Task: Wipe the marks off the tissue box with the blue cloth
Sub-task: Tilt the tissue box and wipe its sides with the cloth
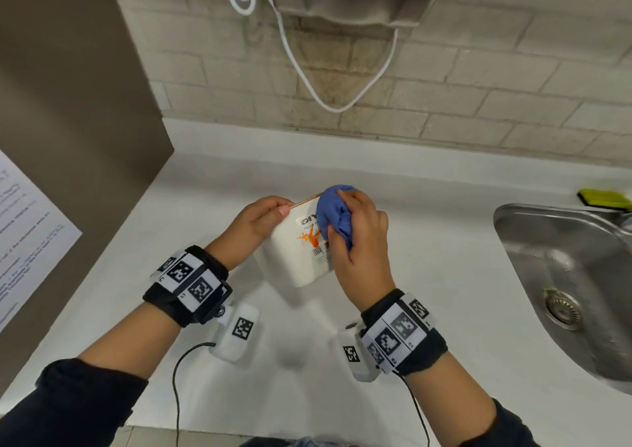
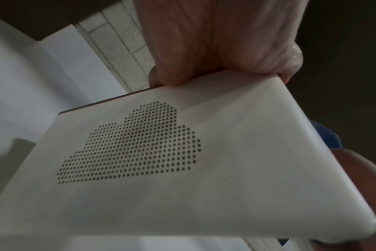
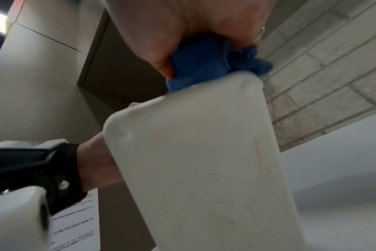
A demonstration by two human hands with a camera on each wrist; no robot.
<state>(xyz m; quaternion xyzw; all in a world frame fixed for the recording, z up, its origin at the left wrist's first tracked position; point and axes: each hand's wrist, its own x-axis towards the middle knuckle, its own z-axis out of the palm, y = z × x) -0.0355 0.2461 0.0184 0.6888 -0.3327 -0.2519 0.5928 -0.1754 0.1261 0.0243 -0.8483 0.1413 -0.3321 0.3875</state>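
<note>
A white tissue box [image 1: 297, 255] is held tilted above the white counter. My left hand [image 1: 263, 219] grips its upper left edge, thumb on the labelled face. An orange mark [image 1: 309, 236] shows on that face beside a barcode. My right hand [image 1: 359, 238] holds a bunched blue cloth [image 1: 333, 214] and presses it on the face, just right of the mark. In the left wrist view the tissue box [image 2: 204, 169] shows a dotted cloud pattern, with the left hand [image 2: 215, 51] at its top edge. In the right wrist view the blue cloth [image 3: 204, 68] sits in the right hand [image 3: 182, 34] above the tissue box [image 3: 204, 169].
A steel sink [image 1: 567, 275] lies at the right, with a yellow-green sponge [image 1: 605, 199] behind it. A tiled wall rises at the back with a white cable [image 1: 307, 70] hanging down. A brown panel [image 1: 68, 104] and a printed sheet [image 1: 24, 234] stand at the left.
</note>
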